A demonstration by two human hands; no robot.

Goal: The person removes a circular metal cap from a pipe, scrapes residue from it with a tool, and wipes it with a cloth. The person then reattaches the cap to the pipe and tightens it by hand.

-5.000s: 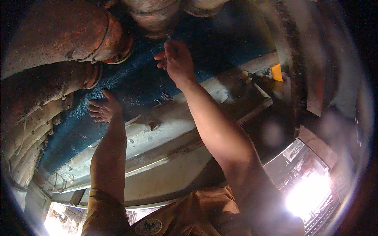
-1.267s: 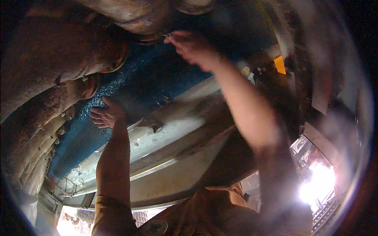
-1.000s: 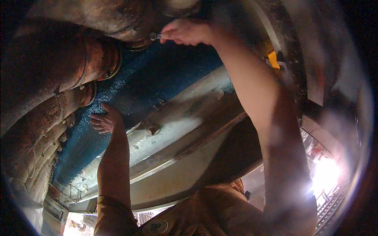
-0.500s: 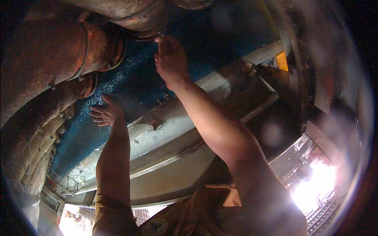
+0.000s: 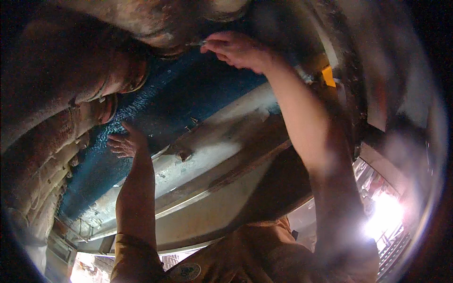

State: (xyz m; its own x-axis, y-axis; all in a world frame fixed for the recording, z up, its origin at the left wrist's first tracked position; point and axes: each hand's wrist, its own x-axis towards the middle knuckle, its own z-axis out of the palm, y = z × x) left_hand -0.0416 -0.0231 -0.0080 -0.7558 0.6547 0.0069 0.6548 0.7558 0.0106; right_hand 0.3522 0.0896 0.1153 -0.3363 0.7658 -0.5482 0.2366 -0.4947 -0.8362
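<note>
My right hand (image 5: pixel 238 49) is raised to the lower rim of a large rusty pipe (image 5: pixel 165 23) at the top. Its thumb and fingers pinch together beside that rim, and a small pale bit shows at the fingertips, too small to name. Lower and to the left, my left hand (image 5: pixel 126 143) is held up with its fingers apart and nothing in it. It lies in front of a dark blue, rough-looking surface (image 5: pixel 184 94), close below the end of another brown pipe (image 5: pixel 107 109). Whether it touches either cannot be told.
More pipes, some pale and lumpy (image 5: pixel 45 184), run down the left side. A whitish metal beam (image 5: pixel 212 146) crosses behind my arms, with a small bolt-like knob (image 5: pixel 183 155) on it. A yellow piece (image 5: pixel 328 76) sits at upper right. Bright light (image 5: pixel 384 217) glares at lower right.
My right hand has turned from pointing upward to reaching leftward, its wrist and forearm swinging right while the fingertips stay near the pipe rim. My left hand has hardly moved.
</note>
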